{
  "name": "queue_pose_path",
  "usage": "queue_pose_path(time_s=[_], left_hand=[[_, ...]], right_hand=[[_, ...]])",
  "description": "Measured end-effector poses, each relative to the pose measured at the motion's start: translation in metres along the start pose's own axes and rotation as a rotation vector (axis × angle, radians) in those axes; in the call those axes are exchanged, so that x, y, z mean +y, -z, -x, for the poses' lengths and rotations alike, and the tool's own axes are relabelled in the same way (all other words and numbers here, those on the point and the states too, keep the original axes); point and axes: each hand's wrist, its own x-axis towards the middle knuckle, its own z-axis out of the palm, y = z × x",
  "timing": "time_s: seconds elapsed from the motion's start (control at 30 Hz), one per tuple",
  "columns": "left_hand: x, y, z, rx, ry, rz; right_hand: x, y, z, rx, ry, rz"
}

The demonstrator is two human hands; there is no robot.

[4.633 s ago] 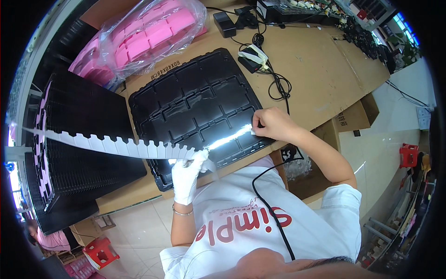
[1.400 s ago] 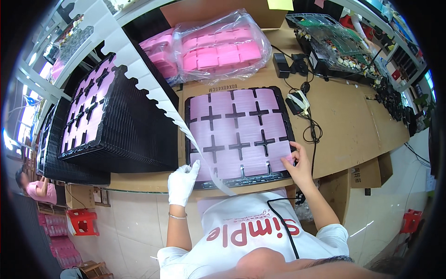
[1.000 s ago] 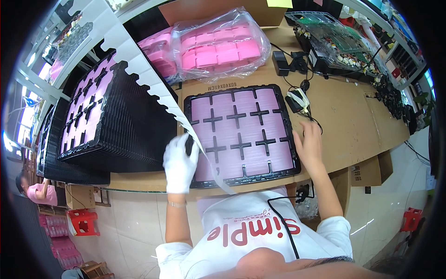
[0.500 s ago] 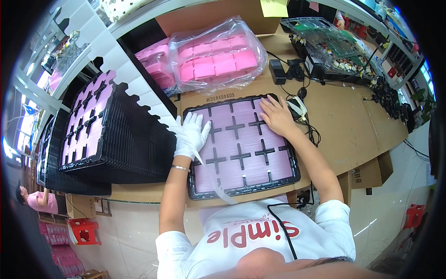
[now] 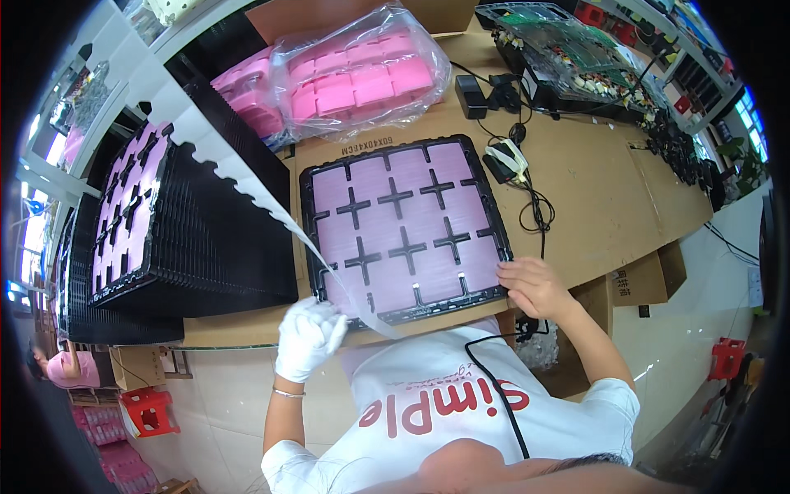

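In front of me lies a square black plastic tray [image 5: 428, 311], with a pale purple sheet [image 5: 378, 226] inside and black cross-shaped dividers standing through it. My left hand [image 5: 309, 337], in a white glove, is closed at the near left corner, its curled fingers against the rim. At the near right corner my bare right hand [image 5: 535, 286] grips the rim, fingers over the edge and the thumb side hidden. A narrow white strip [image 5: 350, 288] crosses the tray's near left part, running down past its front edge.
A tall stack of similar black trays [image 5: 222, 239] stands at the left. Pink foam pieces in a clear bag [image 5: 362, 78] lie behind the tray. A black adapter [image 5: 471, 97] and cables [image 5: 539, 210] are to its right. Circuit boards [image 5: 576, 62] are piled at the far right.
Both hands have left the purple sheet, where they lay flat, and come back toward me to the tray's near corners. Their fingers have closed there. The whole view has shifted slightly.
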Motion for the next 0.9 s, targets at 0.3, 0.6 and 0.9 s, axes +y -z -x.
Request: queue_pose_path(time_s=[0.3,0.6,0.9], left_hand=[[0.015,-0.020,0.007,0.379,0.719,0.263],[0.017,0.000,-0.019,0.358,1.120,0.788],[0.046,0.117,-0.029,0.454,0.807,0.592]], right_hand=[[-0.011,-0.014,-0.015,0.265,-0.223,-0.130],[-0.021,-0.039,-0.018,0.296,-0.333,0.000],[-0.026,-0.012,-0.012,0.638,-0.262,-0.053]])
